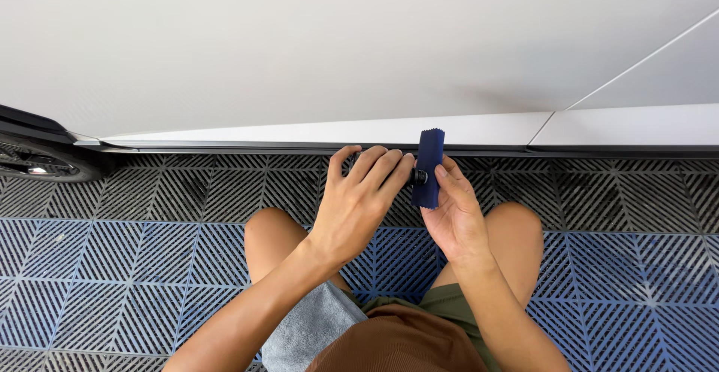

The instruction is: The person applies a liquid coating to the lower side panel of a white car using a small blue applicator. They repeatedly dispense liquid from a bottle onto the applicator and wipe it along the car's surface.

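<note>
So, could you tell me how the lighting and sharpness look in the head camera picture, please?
In the head view, light is soft and even; the white car panel shows a faint gradient, no harsh glare. A dim shadow lies under the sill. The left hand, right hand and dark blue cloth are sharp. The floor tiles bow slightly at the edges, a wide-lens effect.

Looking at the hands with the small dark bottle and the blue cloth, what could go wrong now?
The left hand holds a small dark bottle against the blue cloth on the right hand. Liquid might drip through the slotted floor tiles. A slip could knock the bottle against the white car panel.
</note>
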`<state>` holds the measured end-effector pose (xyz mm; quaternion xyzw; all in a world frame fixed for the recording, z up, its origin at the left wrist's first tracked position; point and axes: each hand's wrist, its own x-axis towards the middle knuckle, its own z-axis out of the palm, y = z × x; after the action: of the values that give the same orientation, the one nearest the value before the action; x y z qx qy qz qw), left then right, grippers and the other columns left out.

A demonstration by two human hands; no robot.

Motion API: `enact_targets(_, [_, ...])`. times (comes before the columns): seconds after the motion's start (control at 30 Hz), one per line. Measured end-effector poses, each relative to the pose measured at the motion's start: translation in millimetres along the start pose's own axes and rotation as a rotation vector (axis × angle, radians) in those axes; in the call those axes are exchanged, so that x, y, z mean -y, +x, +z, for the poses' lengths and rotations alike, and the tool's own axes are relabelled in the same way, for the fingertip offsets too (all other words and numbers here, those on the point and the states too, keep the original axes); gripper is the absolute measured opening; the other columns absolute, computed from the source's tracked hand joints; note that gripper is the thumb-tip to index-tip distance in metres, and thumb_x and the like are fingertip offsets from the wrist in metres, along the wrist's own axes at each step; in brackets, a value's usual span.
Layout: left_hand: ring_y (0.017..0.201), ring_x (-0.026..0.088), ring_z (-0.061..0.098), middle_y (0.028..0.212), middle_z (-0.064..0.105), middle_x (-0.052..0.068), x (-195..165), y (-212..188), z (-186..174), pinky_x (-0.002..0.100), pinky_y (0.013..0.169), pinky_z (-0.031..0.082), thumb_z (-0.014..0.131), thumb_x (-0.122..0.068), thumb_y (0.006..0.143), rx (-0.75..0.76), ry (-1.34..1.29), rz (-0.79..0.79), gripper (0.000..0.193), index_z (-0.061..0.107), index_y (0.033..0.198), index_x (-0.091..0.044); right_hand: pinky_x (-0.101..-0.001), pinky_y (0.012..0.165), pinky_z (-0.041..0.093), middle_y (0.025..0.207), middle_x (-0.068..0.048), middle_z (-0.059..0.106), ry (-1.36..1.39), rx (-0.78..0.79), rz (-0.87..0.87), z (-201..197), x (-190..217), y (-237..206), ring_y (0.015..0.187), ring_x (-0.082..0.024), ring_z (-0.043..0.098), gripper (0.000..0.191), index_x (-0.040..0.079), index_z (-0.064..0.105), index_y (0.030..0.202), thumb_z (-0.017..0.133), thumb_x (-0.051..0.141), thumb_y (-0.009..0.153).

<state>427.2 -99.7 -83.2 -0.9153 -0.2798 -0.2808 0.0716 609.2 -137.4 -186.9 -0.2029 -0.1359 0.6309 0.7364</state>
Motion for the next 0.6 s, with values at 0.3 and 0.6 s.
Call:
enact_targets(0.3, [0.125, 0.022, 0.056, 0.128, 0.063, 0.005, 7.5, 23.9, 0.7, 0.049, 0.111, 0.038, 0.064, 0.004, 0.084, -0.021, -0.001, -0.082, 0.052, 0.061, 0.135, -0.006, -0.0295, 0.096, 0.053, 0.119, -0.013, 0.067, 0.008, 0.038, 0.065, 11.1, 2.9, -17.3, 0.11, -0.017, 0.067, 0.034, 0.001, 0.053, 0.133, 0.062, 0.006, 0.101])
enact_targets(0.6, [0.094, 0.018, 0.074, 0.109, 0.075, 0.006, 7.7, 31.9, 17.8, 0.029, 0.085, 0.057, 0.083, -0.008, 0.077, -0.013, -0.917, -0.587, 0.044, 0.072, 0.12, -0.008, -0.0368, 0.095, 0.055, 0.124, -0.022, 0.064, -0.045, 0.1, -0.079, 13.5, 29.9, -18.0, 0.11, -0.026, 0.066, 0.036, 0.005, 0.049, 0.136, 0.063, 0.007, 0.102])
